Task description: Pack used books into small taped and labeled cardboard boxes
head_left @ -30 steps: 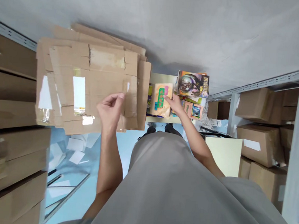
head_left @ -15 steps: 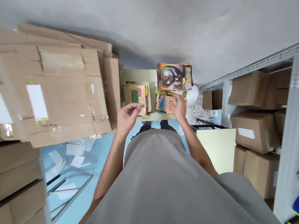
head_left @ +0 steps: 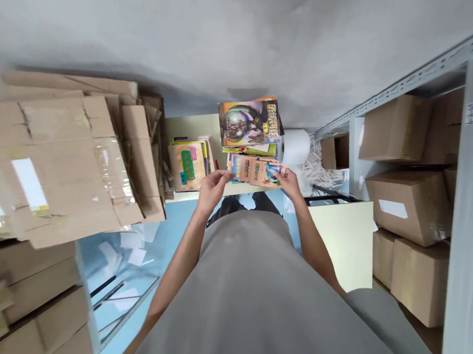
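Observation:
My right hand (head_left: 290, 183), thumb and fingers closed, grips the right edge of a small pinkish booklet (head_left: 260, 173) with a blue picture at one end. More small booklets (head_left: 239, 165) lie beside and under it at the table's front. My left hand (head_left: 214, 190) is pinched, its fingertips at the left edge of these booklets; whatever is between them is too small to make out. Left of it sits a stack of books topped by a tan one with a green label (head_left: 187, 165). Behind the booklets lies a pile topped by a dark illustrated book (head_left: 249, 123).
Flattened cardboard boxes (head_left: 66, 158) are piled at the left, by the pale table (head_left: 193, 124). A white roll (head_left: 297, 145) and shredded paper (head_left: 323, 170) are right of the books. Shelving (head_left: 468, 217) with cartons (head_left: 406, 204) stands at the right. Paper scraps (head_left: 137, 256) litter the blue floor.
My left hand has moved from the left stack to the small booklets. My right hand now holds the pinkish booklet by its right edge. The view has shifted, so the table appears further left.

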Demonstrator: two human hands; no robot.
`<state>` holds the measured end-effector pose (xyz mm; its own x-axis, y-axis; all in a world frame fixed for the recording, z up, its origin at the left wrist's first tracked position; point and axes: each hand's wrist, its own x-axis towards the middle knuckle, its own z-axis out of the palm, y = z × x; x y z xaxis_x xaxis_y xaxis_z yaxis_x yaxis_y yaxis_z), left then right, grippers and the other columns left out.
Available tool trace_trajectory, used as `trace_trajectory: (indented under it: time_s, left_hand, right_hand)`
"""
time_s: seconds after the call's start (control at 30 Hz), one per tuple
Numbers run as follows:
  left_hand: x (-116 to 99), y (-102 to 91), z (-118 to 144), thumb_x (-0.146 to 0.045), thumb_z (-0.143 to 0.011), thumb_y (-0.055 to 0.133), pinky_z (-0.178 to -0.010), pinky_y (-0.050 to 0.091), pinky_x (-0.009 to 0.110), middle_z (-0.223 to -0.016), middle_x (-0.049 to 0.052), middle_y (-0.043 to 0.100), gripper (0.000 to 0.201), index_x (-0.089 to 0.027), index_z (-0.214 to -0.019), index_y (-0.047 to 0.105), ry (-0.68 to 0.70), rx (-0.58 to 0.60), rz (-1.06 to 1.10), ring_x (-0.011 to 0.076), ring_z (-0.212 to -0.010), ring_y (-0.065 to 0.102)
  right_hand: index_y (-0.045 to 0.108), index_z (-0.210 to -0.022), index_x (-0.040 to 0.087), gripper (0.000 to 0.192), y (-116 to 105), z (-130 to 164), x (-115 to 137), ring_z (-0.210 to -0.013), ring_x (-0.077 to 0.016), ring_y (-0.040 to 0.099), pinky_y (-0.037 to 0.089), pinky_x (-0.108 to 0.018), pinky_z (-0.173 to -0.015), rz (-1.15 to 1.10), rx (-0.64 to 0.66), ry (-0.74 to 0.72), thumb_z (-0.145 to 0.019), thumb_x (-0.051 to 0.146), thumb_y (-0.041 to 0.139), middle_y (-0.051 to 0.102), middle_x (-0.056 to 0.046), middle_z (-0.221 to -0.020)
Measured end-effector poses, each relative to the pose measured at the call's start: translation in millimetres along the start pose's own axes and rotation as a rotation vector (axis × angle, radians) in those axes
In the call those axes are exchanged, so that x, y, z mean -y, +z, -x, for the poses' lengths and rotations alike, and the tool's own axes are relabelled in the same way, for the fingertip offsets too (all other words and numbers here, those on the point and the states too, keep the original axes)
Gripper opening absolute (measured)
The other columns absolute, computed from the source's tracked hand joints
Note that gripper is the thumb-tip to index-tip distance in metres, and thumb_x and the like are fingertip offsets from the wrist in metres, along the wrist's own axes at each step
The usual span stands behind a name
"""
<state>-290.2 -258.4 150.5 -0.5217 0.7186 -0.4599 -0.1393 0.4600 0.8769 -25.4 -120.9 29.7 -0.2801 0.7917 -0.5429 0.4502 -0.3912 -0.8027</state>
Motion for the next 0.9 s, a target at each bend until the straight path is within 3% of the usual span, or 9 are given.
trace_trajectory:
  time_s: [0.2, 0.33, 0.53, 0.63, 0.73, 0.9]
  left_hand:
    - [1.5, 40.9, 9.6, -0.055, -0.077, 0.091, -0.101, 0.064, 0.043, -0.094, 0.01, 0.085, 0.04, -0.02, -0.094, 0.082, -0.036, 0.029, 0.075, 0.0268, -0.098, 0.083]
    - [-8.2, 57.8, 19.0, -0.064, -0.077, 0.096, -0.092, 0.065, 0.04, -0.085, 0.008, 0.083, 0.05, -0.019, -0.092, 0.084, -0.041, 0.121, 0.063, 0.0235, -0.084, 0.08]
    - [-16.6, 66.5, 31.3, -0.079, -0.083, 0.093, -0.074, 0.064, 0.035, -0.061, 0.002, 0.07, 0.062, -0.022, -0.069, 0.071, 0.04, 0.331, -0.029, 0.0179, -0.06, 0.069]
    - [-14.1, 71.5, 45.2, -0.081, -0.081, 0.092, -0.071, 0.065, 0.035, -0.071, 0.003, 0.077, 0.062, -0.021, -0.082, 0.076, 0.029, 0.442, 0.059, 0.0181, -0.06, 0.072]
    - [-6.6, 77.8, 66.3, -0.073, -0.08, 0.094, -0.081, 0.069, 0.039, -0.09, 0.008, 0.087, 0.055, -0.021, -0.096, 0.082, -0.003, 0.523, 0.14, 0.0224, -0.075, 0.082]
    - [16.7, 95.2, 101.8, -0.055, -0.077, 0.095, -0.086, 0.069, 0.041, -0.099, 0.008, 0.089, 0.039, -0.022, -0.094, 0.083, -0.002, 0.603, 0.128, 0.0217, -0.077, 0.081]
  right_hand:
    - [0.07, -0.094, 0.025, 0.043, -25.6, 16.3, 5.7, -0.092, -0.0258, 0.076, 0.068, -0.043, -0.09, -0.023, -0.035, -0.018, -0.079, 0.064, 0.082, 0.079, -0.004, -0.09]
    - [0.073, -0.101, 0.023, 0.056, -43.1, 49.6, 18.1, -0.09, -0.0247, 0.077, 0.068, -0.038, -0.08, -0.307, -0.067, -0.003, -0.073, 0.068, 0.09, 0.082, -0.004, -0.095]
    - [0.077, -0.121, 0.028, 0.07, -61.4, 131.3, 29.0, -0.1, -0.0264, 0.084, 0.072, -0.04, -0.087, -0.661, -0.228, -0.022, -0.07, 0.07, 0.1, 0.087, -0.004, -0.111]
    - [0.078, -0.123, 0.031, 0.072, -56.3, 173.7, 26.8, -0.103, -0.0277, 0.085, 0.074, -0.043, -0.091, -0.749, -0.306, -0.053, -0.068, 0.069, 0.102, 0.088, -0.004, -0.117]
    - [0.08, -0.124, 0.032, 0.069, -44.3, 216.6, 20.5, -0.11, -0.0294, 0.086, 0.074, -0.045, -0.095, -0.782, -0.374, -0.075, -0.07, 0.067, 0.103, 0.088, -0.005, -0.124]
    - [0.082, -0.129, 0.036, 0.063, -30.0, 294.9, 5.3, -0.115, -0.0294, 0.084, 0.073, -0.046, -0.099, -0.772, -0.53, -0.095, -0.076, 0.064, 0.101, 0.087, -0.003, -0.131]
